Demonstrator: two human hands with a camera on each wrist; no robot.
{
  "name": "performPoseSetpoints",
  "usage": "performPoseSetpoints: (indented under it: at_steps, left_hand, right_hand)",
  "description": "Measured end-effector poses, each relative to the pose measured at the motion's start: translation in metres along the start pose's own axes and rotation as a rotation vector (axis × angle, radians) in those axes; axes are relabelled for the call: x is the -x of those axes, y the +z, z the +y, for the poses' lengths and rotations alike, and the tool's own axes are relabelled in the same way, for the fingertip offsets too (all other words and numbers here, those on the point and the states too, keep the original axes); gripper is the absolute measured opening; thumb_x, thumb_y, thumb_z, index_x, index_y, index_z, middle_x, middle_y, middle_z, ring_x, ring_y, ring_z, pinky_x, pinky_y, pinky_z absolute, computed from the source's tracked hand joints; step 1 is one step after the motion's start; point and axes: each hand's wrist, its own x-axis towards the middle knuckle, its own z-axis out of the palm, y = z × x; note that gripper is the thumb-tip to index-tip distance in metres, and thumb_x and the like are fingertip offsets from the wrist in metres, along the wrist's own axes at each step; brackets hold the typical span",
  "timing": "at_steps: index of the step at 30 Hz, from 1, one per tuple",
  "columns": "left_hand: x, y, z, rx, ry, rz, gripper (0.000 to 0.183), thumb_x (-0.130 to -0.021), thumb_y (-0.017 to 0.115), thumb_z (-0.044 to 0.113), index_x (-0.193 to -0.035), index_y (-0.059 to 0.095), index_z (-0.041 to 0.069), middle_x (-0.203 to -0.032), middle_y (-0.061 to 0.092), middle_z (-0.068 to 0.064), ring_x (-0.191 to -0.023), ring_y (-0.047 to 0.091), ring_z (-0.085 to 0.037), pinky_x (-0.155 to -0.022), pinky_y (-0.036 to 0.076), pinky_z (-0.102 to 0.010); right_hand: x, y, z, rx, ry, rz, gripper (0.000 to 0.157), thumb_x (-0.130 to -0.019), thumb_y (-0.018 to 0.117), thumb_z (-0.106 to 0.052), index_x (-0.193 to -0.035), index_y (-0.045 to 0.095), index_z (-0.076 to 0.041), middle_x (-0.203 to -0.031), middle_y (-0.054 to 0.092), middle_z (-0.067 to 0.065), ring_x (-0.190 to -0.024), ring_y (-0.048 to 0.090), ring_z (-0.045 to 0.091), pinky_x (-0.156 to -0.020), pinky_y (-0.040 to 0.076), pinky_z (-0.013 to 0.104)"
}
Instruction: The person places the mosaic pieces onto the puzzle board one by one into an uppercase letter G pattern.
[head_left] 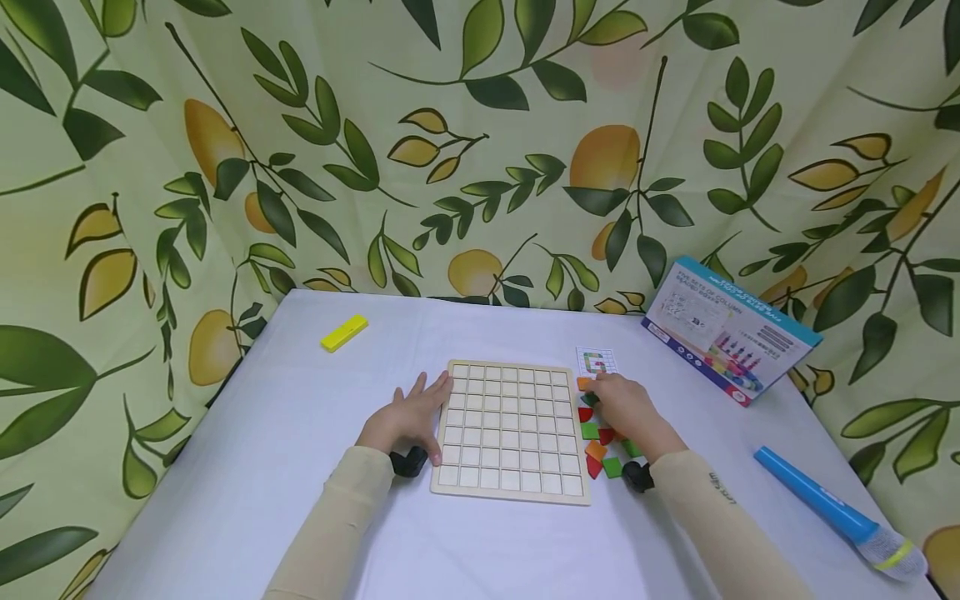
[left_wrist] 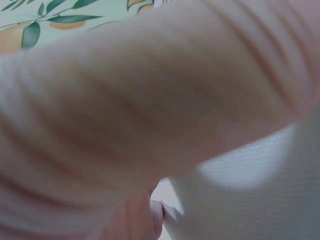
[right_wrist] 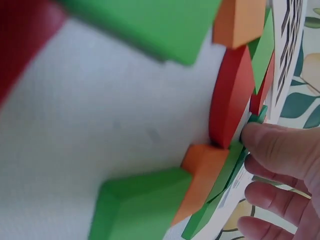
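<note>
A square wooden grid board (head_left: 512, 363) lies flat on the table. My left hand (head_left: 405, 419) rests at its left edge, fingers spread and thumb near the lower left side. In the left wrist view a blurred forearm hides most of the scene, with part of the left hand (left_wrist: 132, 220) low down. Beyond the board's right edge my right hand (head_left: 628, 408) is over the loose coloured blocks (head_left: 590, 431). Close up, the right hand (right_wrist: 287, 160) pinches a dark green block (right_wrist: 258, 116) between thumb and index finger. Red, orange and green blocks lie around it.
A small pattern card (head_left: 596, 360) with a letter G lies behind the blocks. At the back right leans a printed box (head_left: 731, 329). A blue microphone (head_left: 825, 500) is at the right, and a yellow bar-shaped object (head_left: 344, 332) at the back left. A leaf-patterned curtain (head_left: 480, 150) hangs behind.
</note>
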Motion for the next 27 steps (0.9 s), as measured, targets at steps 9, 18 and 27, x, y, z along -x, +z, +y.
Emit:
performPoseSetpoints:
  at_steps: [9, 18, 27]
  left_hand:
    - [0.0, 0.001, -0.002, 0.022, 0.013, 0.016, 0.136, -0.04, 0.091, 0.03, -0.149, 0.011, 0.013, -0.155, 0.002, -0.003, -0.139, -0.009, -0.034, -0.103, -0.002, -0.066]
    - [0.0, 0.003, -0.002, 0.042, 0.003, 0.019, 0.137, -0.039, 0.091, 0.032, -0.15, 0.011, 0.016, -0.155, 0.002, 0.0, -0.14, -0.01, -0.03, -0.104, -0.003, -0.063]
    - [0.0, 0.004, -0.004, 0.045, 0.008, 0.033, 0.137, -0.039, 0.091, 0.032, -0.149, 0.011, 0.015, -0.155, 0.002, -0.001, -0.14, -0.01, -0.031, -0.104, -0.003, -0.064]
  right_hand:
    - [-0.002, 0.0, 0.003, -0.077, 0.098, -0.011, 0.031, -0.079, 0.072, -0.016, -0.106, 0.065, -0.003, -0.095, 0.061, 0.008, -0.083, 0.052, 0.023, -0.08, 0.051, 0.039]
    - [-0.004, 0.0, 0.008, -0.117, 0.237, -0.058, 0.034, -0.082, 0.068, -0.034, -0.092, 0.062, -0.002, -0.072, 0.051, 0.007, -0.068, 0.048, 0.02, -0.058, 0.041, 0.028]
    - [0.003, -0.003, 0.014, -0.207, 0.087, 0.035, 0.023, -0.08, 0.069, -0.006, -0.103, 0.069, -0.008, -0.101, 0.062, 0.009, -0.093, 0.054, 0.026, -0.089, 0.046, 0.046]
